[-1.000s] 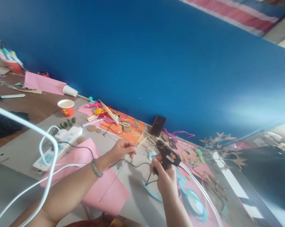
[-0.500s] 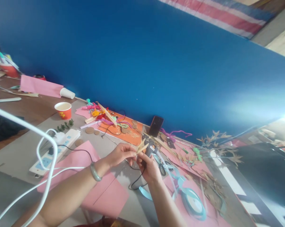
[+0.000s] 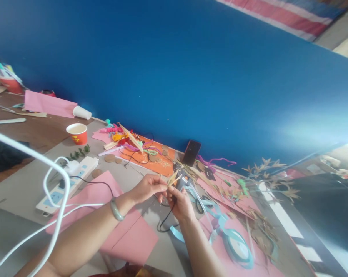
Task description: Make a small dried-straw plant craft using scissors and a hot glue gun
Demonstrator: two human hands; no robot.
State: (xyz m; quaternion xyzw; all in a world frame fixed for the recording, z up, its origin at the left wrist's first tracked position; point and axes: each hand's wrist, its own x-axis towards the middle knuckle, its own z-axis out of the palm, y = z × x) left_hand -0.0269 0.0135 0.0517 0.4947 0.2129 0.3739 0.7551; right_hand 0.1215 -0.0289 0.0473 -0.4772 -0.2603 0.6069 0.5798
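My left hand (image 3: 147, 187), with a green bangle on the wrist, pinches a small tan dried leaf piece (image 3: 173, 179) at its stem. My right hand (image 3: 179, 202) is closed just beside it, fingertips touching the same leaf piece. The black glue gun (image 3: 182, 181) lies on the table just behind my right hand, its black cord (image 3: 164, 223) looping beneath my wrist. Both hands hover over the grey table near a pink paper sheet (image 3: 119, 227).
A white power strip (image 3: 67, 184) with thick white cables lies at the left. A red paper cup (image 3: 77, 133), an orange sheet with pipe cleaners (image 3: 145, 156), a dark phone (image 3: 191, 152) against the blue wall, teal ribbon loops (image 3: 234, 246) and dried leaf cutouts (image 3: 266, 173) surround the hands.
One second ago my right hand gripped the glue gun off to the right. It has since put the gun down and moved left to meet the leaf piece in my left hand.
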